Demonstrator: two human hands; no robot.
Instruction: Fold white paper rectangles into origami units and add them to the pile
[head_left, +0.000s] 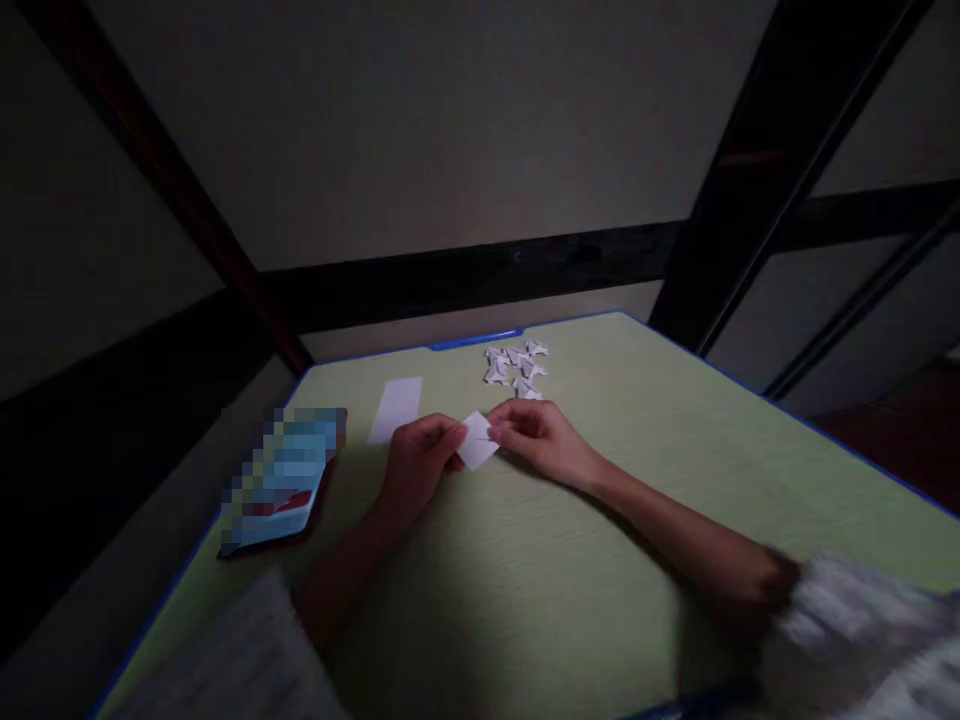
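Observation:
Between my two hands is a small folded piece of white paper [477, 446], shaped like a diamond with a crease or slit line across its middle. My left hand [422, 455] pinches its left corner between thumb and fingers. On the opposite side, my right hand [541, 438] grips the right corner the same way. Just beyond my right hand lies a cluster of several small folded white paper figures [517, 365] with pointed tips. A flat white paper sheet [397, 408] lies behind my left hand.
A tablet or phone [289, 490] with a lit, partly blurred screen lies at the table's left side. The pale green table [600, 600] has a blue edge and a blue strip [477, 340] at its back. Behind it stands a pale panelled wall [450, 130] with dark beams.

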